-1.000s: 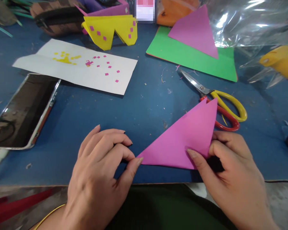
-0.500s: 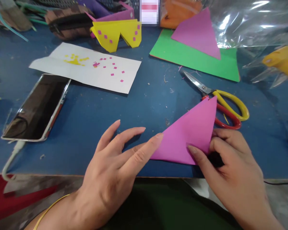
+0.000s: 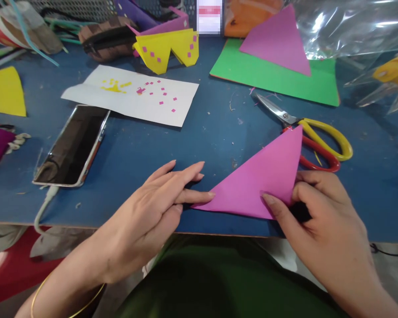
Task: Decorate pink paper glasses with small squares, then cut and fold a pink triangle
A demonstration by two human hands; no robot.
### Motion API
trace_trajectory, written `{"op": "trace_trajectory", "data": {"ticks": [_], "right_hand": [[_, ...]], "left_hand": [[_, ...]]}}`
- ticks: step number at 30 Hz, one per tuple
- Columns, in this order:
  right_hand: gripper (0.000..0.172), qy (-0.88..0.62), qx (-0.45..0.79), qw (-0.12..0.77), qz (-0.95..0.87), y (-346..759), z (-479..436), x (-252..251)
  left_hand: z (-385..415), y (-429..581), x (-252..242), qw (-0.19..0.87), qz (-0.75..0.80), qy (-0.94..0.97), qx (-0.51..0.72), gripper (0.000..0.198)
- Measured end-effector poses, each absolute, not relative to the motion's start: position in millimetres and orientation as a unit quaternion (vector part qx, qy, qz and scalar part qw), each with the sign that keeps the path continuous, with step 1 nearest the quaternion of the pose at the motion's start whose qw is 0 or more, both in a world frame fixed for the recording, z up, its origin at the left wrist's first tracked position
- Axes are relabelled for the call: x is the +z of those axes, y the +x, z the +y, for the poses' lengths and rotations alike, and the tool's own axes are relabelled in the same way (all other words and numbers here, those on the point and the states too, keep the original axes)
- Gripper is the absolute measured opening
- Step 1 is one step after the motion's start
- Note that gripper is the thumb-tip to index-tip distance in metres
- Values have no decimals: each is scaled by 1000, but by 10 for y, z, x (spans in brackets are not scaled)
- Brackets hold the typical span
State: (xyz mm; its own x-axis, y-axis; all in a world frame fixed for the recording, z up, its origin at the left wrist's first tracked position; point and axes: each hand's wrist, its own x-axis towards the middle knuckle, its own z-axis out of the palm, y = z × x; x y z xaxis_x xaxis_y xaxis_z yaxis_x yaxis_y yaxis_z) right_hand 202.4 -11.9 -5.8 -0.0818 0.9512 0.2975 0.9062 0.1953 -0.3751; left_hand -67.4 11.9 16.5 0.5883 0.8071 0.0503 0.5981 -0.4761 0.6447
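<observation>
A folded triangle of pink paper lies near the front edge of the blue table. My right hand pinches its right side, thumb on top and the curled fingers behind the edge. One finger of my left hand rests on the paper's left corner, while the other fingers stretch out above the tabletop. Scissors with one yellow and one red handle lie just beyond the paper's upper tip, blades pointing to the far left. The red handle is partly behind the paper.
White paper with small pink and yellow scraps lies beyond my left hand, beside a phone on a cable. Yellow paper glasses stand farther back. Green sheets carry another pink piece. Clear plastic covers the back right.
My left hand has drawn back to the left, from the slanted edge to the paper's left corner. The right hand keeps its pinch. The view has shifted slightly left.
</observation>
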Motion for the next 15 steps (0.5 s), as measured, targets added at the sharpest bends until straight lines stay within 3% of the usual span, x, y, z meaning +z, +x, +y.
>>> {"op": "trace_trajectory", "data": {"ticks": [8, 15], "right_hand": [[32, -630, 46, 254, -732, 2021, -99, -67], [30, -623, 57, 272, -731, 2010, -91, -53]], "left_hand": [[69, -346, 97, 99, 465, 830, 290, 21], [65, -333, 16, 103, 299, 924, 215, 35]]}}
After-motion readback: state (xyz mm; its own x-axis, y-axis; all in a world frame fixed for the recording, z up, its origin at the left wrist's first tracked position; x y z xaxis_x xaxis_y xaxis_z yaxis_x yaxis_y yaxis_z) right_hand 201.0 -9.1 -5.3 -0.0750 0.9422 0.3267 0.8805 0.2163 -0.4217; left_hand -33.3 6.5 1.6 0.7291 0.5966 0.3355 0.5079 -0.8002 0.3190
